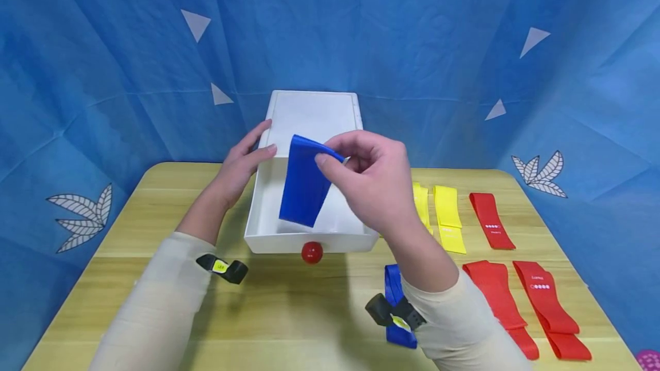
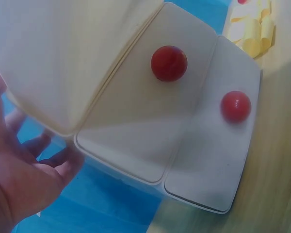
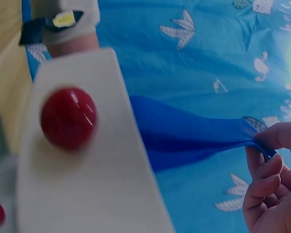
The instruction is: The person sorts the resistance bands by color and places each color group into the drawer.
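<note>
A white drawer cabinet (image 1: 313, 116) stands at the back of the table, its top drawer (image 1: 350, 243) pulled out by a round red knob's (image 1: 311, 252) side. My left hand (image 1: 234, 176) rests against the cabinet's left side, fingers extended rather than wrapped round it. Between thumb and fingers my right hand (image 1: 378, 182) pinches the upper edge of a folded blue resistance band (image 1: 304, 185), which hangs over the open drawer. The right wrist view shows the same blue band (image 3: 184, 133) running from those fingertips (image 3: 269, 138) behind the drawer front.
Another blue band (image 1: 399, 336) lies partly under my right wrist. Yellow bands (image 1: 447, 210) and several red bands (image 1: 492, 222) lie on the table's right side. Two lower drawers with red knobs (image 2: 169, 63) are closed. A blue curtain (image 1: 412, 44) hangs behind.
</note>
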Demonstrator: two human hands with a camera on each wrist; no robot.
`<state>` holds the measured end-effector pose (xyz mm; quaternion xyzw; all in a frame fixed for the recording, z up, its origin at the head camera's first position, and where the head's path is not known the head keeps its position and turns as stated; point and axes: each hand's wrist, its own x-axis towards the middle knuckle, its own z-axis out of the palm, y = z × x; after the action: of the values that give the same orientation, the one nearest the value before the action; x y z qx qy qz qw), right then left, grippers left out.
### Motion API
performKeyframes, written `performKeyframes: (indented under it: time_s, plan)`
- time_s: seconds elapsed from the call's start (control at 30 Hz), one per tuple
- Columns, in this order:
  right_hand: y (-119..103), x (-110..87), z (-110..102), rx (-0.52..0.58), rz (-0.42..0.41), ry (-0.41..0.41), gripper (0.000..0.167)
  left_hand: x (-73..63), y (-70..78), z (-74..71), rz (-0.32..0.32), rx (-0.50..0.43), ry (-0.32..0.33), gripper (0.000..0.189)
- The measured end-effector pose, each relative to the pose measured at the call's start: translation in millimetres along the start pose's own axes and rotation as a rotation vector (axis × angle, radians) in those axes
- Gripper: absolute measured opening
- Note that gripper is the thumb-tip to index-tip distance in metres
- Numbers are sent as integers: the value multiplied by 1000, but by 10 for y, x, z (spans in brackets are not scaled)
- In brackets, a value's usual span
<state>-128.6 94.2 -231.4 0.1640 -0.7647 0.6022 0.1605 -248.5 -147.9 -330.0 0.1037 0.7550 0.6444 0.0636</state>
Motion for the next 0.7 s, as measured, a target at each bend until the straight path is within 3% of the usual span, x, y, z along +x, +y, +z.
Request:
performKeyframes:
  time_s: [0.17,0.37,0.7]
  plan:
    - [49,-33,250,60,9,-62,8,-3,7,-12,0,44,1,65]
    - [137,-27,455,60,59,-52,9,-21,22,-19,-22,55,4,65]
    - [357,-43,397,-120,195,-9,10,-39,34,-27,-6,30,1,66]
